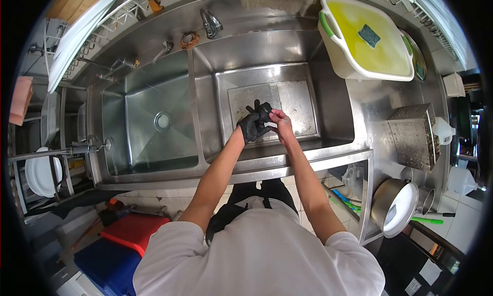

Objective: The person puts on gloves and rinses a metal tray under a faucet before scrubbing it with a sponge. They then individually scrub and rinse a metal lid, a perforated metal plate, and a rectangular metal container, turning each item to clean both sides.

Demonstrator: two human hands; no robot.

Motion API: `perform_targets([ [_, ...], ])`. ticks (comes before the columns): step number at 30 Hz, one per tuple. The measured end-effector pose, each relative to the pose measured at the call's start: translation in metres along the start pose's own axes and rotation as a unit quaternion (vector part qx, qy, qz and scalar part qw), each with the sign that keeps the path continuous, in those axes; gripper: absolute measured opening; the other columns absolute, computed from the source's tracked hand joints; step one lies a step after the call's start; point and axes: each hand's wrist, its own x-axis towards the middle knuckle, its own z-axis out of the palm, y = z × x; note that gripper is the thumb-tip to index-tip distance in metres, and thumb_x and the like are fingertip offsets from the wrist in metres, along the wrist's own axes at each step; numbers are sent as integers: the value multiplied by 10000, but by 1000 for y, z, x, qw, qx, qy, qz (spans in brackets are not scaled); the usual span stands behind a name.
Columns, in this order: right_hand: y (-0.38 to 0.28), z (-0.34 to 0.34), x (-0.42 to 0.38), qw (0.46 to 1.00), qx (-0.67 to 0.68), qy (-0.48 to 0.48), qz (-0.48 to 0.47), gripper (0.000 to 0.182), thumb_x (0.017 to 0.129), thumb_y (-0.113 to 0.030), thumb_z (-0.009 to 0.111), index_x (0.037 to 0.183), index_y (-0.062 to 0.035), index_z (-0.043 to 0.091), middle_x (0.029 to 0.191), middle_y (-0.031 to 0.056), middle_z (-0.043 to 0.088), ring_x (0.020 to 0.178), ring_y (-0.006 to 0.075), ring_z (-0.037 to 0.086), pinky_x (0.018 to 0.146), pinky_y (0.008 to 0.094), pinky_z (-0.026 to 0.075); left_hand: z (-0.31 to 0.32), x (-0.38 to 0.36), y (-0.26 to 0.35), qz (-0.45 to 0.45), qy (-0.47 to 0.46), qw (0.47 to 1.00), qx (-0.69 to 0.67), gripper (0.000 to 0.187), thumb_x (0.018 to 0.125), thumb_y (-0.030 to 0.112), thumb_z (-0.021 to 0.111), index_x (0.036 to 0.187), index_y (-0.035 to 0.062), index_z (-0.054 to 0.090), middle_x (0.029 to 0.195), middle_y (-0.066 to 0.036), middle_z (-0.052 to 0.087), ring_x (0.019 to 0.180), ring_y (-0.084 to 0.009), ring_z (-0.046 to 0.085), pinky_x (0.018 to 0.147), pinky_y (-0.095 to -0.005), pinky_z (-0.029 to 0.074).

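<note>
Currently at the sink (pixel 264 166): left hand (pixel 250 128) gloved, right hand (pixel 281 124) bare

Evidently, in the head view, both hands meet near the centre of the frame, above the right basin (pixel 295 103). The left hand wears a black glove (pixel 249 132); its fingers are partly hidden, and I cannot tell whether they close on anything. The right hand, just beside it, has thumb and fingertips together, pinching a bunched piece of black material (pixel 264 111) at the left hand's fingers. Whether that piece is a second glove or part of the first, I cannot tell.

Left of centre lies the left basin (pixel 138 147), with a round drain (pixel 163 121) in its floor; a curved tap (pixel 210 23) stands at upper centre-left. Upper right, a white tub (pixel 341 59) holds yellow liquid (pixel 390 52) with a dark green sponge (pixel 368 35) on it. Toward the right edge sits a perforated metal box (pixel 411 136), with a metal pot (pixel 381 201) below it. A red container (pixel 133 232) and a blue container (pixel 105 265) show at lower left, white plates (pixel 41 172) at far left.
</note>
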Motion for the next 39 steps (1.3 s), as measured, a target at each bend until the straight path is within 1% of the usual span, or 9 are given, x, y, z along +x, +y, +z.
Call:
perform_targets([
  [7,23,0,13,998,-32,28,-55,144,902,-154,622,1031,-105,584,880,-27,596,836,97,567,703,279,450,-22,13,-16,-16,247,967,56,412,816,512,666,1018,160,597,906,-47,581,877,-226,567,767,-453,509],
  [14,55,-7,23,976,-35,1,-217,94,851,-6,577,925,-62,591,726,-45,516,683,79,475,634,251,424,-38,46,-48,-51,118,989,76,276,869,456,635,800,193,587,711,16,600,589,-141,574,544,-300,493],
  [21,40,-31,-27,847,-472,162,-185,249,751,-127,543,941,-55,686,920,209,667,919,383,632,847,452,499,27,46,-45,21,84,950,301,462,812,484,680,996,61,704,888,-118,693,764,-215,644,660,-376,500],
  [24,32,-38,-31,840,-532,80,-69,284,765,-197,586,985,-39,672,982,187,676,930,362,647,804,472,518,74,23,-54,146,221,699,665,694,772,691,613,749,2,693,749,-182,682,724,-267,649,645,-387,493],
  [27,40,-48,-13,869,-484,84,-58,206,740,-190,584,749,-21,701,799,203,677,771,346,675,660,479,526,64,30,-56,240,26,429,871,280,872,225,549,1120,225,681,1000,-130,694,893,-288,679,769,-382,533],
  [30,53,-63,13,713,-637,56,-287,169,689,-168,608,573,-49,642,628,158,642,601,292,650,583,401,543,82,14,-45,296,-79,634,710,237,831,138,614,1013,6,691,912,-56,690,850,-170,644,737,-353,528],
  [31,19,-53,-29,762,-570,77,-298,188,641,-184,628,524,-48,576,592,147,617,570,301,631,564,393,520,121,-29,-50,200,-44,774,599,240,863,205,609,987,18,693,927,-86,698,840,-195,652,731,-360,515],
  [35,-9,-42,-104,978,148,149,19,254,795,-183,552,554,-122,498,468,14,473,370,168,468,353,317,342,147,-62,-64,375,27,309,874,194,849,264,567,996,154,629,953,-112,636,896,-323,637,736,-452,504],
  [39,-6,-60,-181,940,301,154,-50,288,845,-173,502,562,-152,453,460,-30,406,343,97,383,317,274,253,184,-103,-99,379,-76,286,877,128,815,213,587,922,143,599,883,-75,622,841,-289,636,685,-452,497],
])
